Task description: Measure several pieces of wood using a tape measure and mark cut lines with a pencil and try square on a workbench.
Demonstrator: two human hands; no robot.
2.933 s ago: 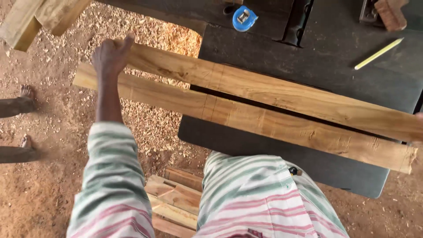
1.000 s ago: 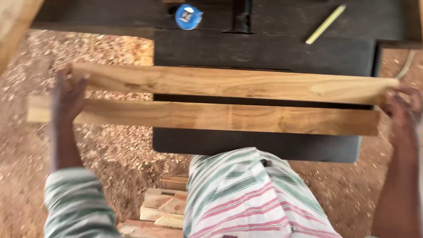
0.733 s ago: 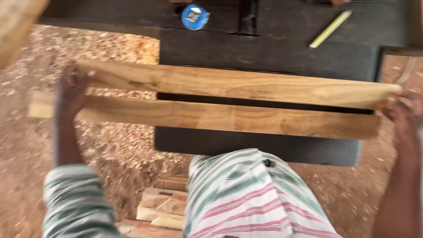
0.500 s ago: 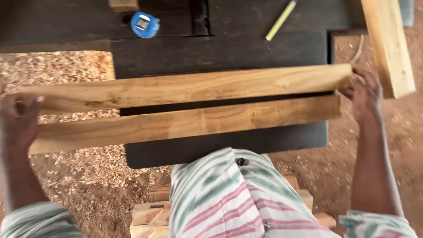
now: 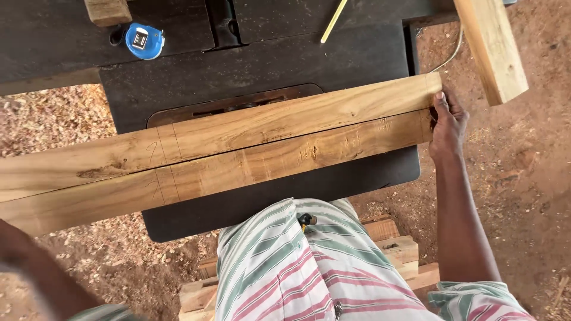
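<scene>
Sawdust and red dirt cover the floor (image 5: 523, 178) around a dark machine desk (image 5: 279, 59), seen from above. Two long wooden planks lie side by side across the desk, their long edges touching: the far plank (image 5: 250, 128) and the near plank (image 5: 267, 163), both tilted slightly so the right ends sit higher in the view. Pencil lines cross both planks near the desk's left side. The right hand (image 5: 447, 122) rests against the right ends of the planks, its fingers (image 5: 439, 102) pressed on the end grain where the two boards meet. The left arm shows blurred at the lower left corner below the near plank; the left hand itself is out of view, so its grip cannot be told. A blue tape measure (image 5: 143, 40) sits on the desk's far left, a yellow pencil (image 5: 333, 21) lies farther right, and a loose timber piece (image 5: 491, 47) juts in at the upper right. Stacked wood offcuts (image 5: 392, 238) lie on the floor by the person's striped shirt (image 5: 309, 273).
</scene>
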